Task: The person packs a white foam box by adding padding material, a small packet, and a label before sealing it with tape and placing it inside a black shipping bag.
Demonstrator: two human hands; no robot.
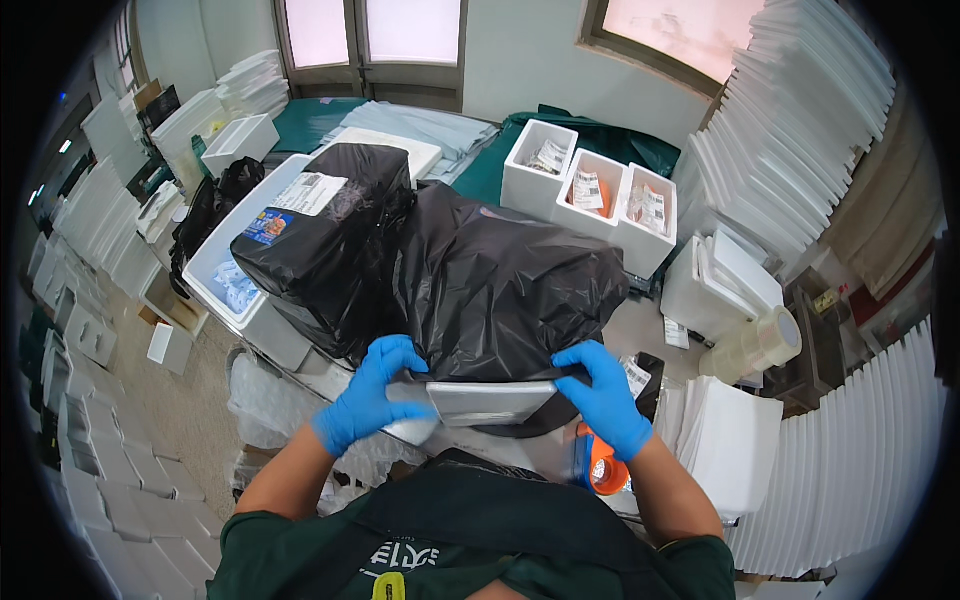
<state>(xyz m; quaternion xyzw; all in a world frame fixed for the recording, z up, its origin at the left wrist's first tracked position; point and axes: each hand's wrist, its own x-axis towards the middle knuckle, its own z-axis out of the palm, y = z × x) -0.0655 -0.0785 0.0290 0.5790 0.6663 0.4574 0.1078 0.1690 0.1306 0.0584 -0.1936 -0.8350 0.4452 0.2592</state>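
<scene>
A loose black plastic bag is draped over a white foam box, whose near side shows below the bag's edge. My left hand, in a blue glove, has its fingertips at the left end of that edge. Its blurred thumb is spread away from the fingers, and whether it grips the plastic is hard to see. At the right end, my gloved right hand pinches the edge between thumb and fingers. Against the bag's left side leans a black-wrapped parcel with a white label, partly over an open foam box.
An orange and blue tape dispenser lies beside my right forearm. Clear tape rolls stand to the right. Three open foam boxes holding labelled packets are behind the bag. Tall stacks of white foam sheets rise at the right.
</scene>
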